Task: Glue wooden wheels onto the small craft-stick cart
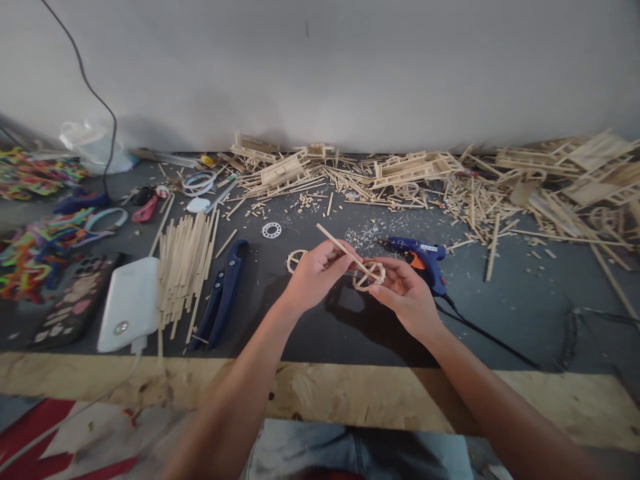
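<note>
My left hand (316, 275) pinches a thin wooden stick (336, 244) that slants up to the left and crosses a small round wheel of wooden strips (369, 275). My right hand (405, 293) holds that wheel between its fingers, just above the dark tabletop (500, 313). A second small wooden ring (295, 260) lies on the table just left of my left hand. A blue glue gun (423, 257) rests behind my right hand, its black cord running off to the right.
A bundle of long sticks (184, 267), blue cutters (223, 293), a white power bank (129, 303) and a phone (75, 300) lie at left. Wooden frames and scraps (410, 170) pile along the wall. Colourful pipe cleaners (30, 247) sit far left.
</note>
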Demonstrator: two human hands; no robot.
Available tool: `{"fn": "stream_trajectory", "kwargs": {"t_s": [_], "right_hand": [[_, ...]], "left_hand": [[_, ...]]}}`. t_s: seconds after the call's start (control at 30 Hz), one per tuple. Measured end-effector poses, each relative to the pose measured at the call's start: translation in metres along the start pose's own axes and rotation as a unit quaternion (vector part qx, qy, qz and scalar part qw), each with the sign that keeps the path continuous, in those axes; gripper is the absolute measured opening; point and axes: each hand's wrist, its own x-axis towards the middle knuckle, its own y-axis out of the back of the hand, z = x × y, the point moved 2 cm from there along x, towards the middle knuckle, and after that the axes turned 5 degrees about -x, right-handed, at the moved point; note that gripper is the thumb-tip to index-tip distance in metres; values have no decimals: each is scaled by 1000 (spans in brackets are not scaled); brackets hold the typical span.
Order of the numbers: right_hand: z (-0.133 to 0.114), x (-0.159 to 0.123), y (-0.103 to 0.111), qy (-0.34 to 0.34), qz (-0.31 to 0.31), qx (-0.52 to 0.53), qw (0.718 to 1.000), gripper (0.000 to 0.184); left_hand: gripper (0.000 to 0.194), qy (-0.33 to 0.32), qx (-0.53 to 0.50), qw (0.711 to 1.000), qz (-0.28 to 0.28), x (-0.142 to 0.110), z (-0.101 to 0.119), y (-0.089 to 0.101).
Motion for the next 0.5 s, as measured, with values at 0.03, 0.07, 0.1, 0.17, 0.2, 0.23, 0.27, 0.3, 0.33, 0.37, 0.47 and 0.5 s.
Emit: {"fn": "stream_trajectory", "kwargs": {"t_s": [0.03,0.07,0.1,0.17,0.2,0.23,0.27,0.3,0.33,0.37,0.47,0.5], "right_hand": [[0,0,0,-1,3,-2,1000,35],[0,0,0,-3,5,-4,1000,35],[0,0,0,-4,6,-6,1000,35],[0,-1,-1,-5,7,-7,1000,35],[-1,-1,-1,-5,7,-6,1000,35],[-1,-1,-1,-5,7,-6,1000,35],[-1,-1,-1,-5,6,-6,1000,35],[-1,-1,-1,-5,5,-6,1000,35],[-1,-1,-1,-6,4,-4,1000,35],[-1,-1,-1,-7,1,-2,1000,35],[1,1,-1,-16,-4,1,1000,35],[1,2,-2,-20,-7,-1,1000,36]], "left_hand": [[15,-1,-2,1000,0,0,0,0],[15,0,-3,1000,-1,0,-1,0],[15,2,-2,1000,-1,0,-1,1],[15,5,3,1000,-1,0,-1,1],[15,6,5,1000,-1,-1,-1,1],[15,5,7,1000,-1,-1,-1,1],[15,5,6,1000,0,-1,-1,1],[15,4,4,1000,0,-1,-1,1],[15,4,1,1000,1,-1,-1,1],[15,4,-1,1000,2,-1,-1,1],[14,-2,-7,1000,10,0,-3,1],[14,-8,-8,1000,16,0,-5,1]]}}
